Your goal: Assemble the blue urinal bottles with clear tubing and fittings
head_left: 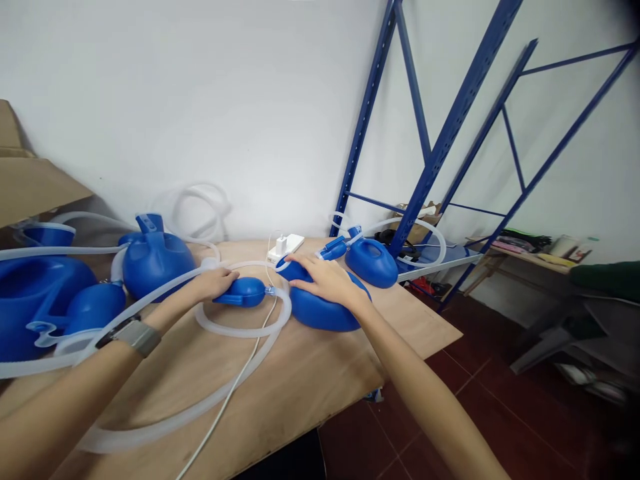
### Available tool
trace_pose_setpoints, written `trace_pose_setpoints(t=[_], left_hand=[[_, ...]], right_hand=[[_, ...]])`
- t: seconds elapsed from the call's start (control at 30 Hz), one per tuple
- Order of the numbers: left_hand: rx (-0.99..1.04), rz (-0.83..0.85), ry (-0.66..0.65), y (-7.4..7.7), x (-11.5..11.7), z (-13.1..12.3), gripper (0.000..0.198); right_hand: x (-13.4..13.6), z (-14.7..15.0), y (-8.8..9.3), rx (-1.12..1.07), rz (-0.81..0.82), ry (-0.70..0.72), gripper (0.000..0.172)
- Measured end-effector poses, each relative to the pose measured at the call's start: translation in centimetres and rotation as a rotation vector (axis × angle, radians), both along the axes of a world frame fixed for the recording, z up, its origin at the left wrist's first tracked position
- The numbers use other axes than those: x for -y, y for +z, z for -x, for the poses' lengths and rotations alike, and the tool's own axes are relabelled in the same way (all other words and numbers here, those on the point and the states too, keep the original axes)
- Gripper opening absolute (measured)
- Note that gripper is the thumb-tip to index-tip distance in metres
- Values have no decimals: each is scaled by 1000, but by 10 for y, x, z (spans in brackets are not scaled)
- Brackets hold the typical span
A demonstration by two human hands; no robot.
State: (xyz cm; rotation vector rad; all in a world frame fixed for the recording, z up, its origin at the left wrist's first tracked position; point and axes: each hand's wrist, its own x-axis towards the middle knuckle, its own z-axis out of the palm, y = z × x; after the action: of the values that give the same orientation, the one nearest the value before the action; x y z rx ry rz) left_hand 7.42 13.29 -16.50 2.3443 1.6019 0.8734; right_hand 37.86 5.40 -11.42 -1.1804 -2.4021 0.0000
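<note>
My left hand [216,283] is closed around the left end of a blue bulb-shaped hose cup [249,291], its fingers partly hidden. A translucent hose [240,328] joins the cup's right end and loops over the table. My right hand [327,279] lies across the top of a blue plastic urinal bottle [320,312], gripping it near the neck, which points left. This bottle rests on its side or base on the wooden table [320,373]; which one, I cannot tell. A watch [135,335] is on my left wrist.
More blue bottles [157,263] with hoses crowd the left, beside a cardboard box [40,183]. Another bottle [373,261] stands at the back right. A white charger [281,245] sits by the wall, its cable [225,407] crossing the table. Blue shelf posts [440,147] rise at right.
</note>
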Motion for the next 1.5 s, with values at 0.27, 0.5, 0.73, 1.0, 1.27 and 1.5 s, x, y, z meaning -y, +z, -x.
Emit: trace_pose_setpoints(t=[0.27, 0.5, 0.73, 1.0, 1.27, 1.5], left_hand=[[-192, -275, -237, 16, 28, -58, 36], [-494, -645, -155, 11, 62, -55, 30], [-570, -592, -296, 14, 47, -55, 30], [-294, -526, -243, -10, 39, -53, 34], [-366, -278, -209, 42, 37, -21, 60], [-578, 120, 146, 54, 24, 39, 47]], right_hand=[[8, 12, -5, -4, -38, -50, 65], [3, 10, -15, 41, -79, -91, 73], [3, 12, -14, 58, -66, -102, 72], [0, 13, -14, 40, -86, -130, 66], [-3, 11, -2, 42, 28, -104, 79], [-7, 12, -6, 187, -26, -144, 82]])
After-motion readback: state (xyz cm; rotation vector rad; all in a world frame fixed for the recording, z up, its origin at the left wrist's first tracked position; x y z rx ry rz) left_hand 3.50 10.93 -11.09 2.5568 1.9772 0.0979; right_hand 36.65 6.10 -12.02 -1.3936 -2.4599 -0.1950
